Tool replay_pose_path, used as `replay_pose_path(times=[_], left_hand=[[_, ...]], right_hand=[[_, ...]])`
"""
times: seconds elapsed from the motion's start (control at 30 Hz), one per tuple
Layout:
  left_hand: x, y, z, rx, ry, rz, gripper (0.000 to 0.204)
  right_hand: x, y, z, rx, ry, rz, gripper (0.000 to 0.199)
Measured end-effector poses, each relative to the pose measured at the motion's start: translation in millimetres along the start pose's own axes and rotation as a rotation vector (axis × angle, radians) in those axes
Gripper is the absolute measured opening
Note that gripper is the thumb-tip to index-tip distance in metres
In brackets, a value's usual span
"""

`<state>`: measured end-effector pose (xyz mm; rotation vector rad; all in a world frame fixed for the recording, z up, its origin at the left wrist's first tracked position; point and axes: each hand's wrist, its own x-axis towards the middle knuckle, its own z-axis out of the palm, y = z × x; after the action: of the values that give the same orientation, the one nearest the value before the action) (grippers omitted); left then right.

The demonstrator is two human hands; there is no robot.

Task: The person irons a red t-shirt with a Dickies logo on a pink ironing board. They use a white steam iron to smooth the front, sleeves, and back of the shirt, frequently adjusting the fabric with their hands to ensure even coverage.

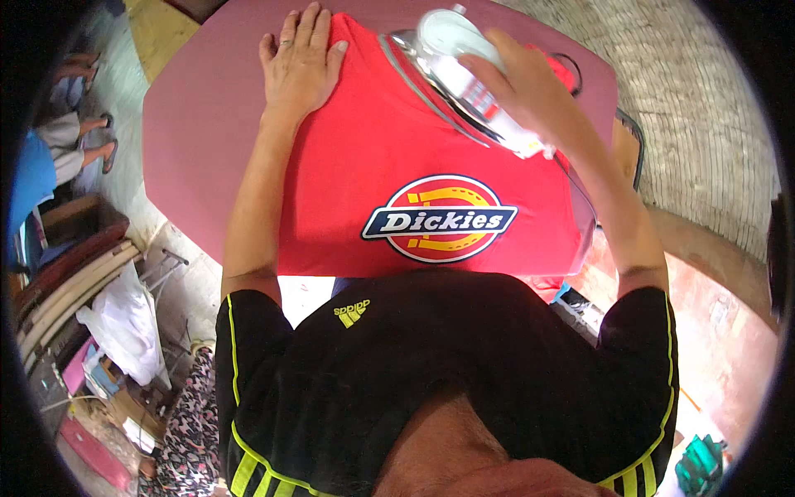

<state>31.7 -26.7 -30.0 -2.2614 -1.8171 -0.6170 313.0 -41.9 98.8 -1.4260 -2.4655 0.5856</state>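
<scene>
Red cotton shirt (364,166), oval badge below both hands: left hand (300,62) pressed flat, fingers spread; right hand (530,87) grips a silvery iron (464,74).

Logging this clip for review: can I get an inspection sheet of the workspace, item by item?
Surface: pink padded ironing board, mostly covered by the garment.
Job's things: red T-shirt with a round chest emblem, spread flat on the board; white and silver iron resting on its upper part.
Clutter: nothing seen on the board.
Hands: left hand flat on the shirt, fingers spread; right hand closed around the iron's handle.
Cables: nothing seen clearly.
Surroundings: white plastic bag, stacked boards and bits on the floor to the left; another person's sandalled feet at the far left; green object at lower right.
</scene>
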Motion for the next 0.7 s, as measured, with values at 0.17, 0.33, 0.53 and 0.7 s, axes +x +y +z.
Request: replay_pose_path(times=[0.17,0.33,0.53,0.7], left_hand=[[-1.0,-18.3,22.6,0.046,0.027,0.03,0.058],[-3.0,-22.8,18.5,0.103,-0.043,0.008,0.057],[0.9,-17.8,19.8,0.087,-0.057,0.019,0.057],[1.6,-16.7,20.7,0.118,-0.043,0.039,0.058]], right_hand=[[19.7,12.4,9.2,-0.158,0.083,-0.107,0.036],[-24.0,22.6,-41.8,0.239,0.004,0.438,0.04],[-140.4,93.3,-120.0,0.305,0.435,0.737,0.047],[-171.4,79.6,-140.6,0.096,0.462,0.793,0.048]])
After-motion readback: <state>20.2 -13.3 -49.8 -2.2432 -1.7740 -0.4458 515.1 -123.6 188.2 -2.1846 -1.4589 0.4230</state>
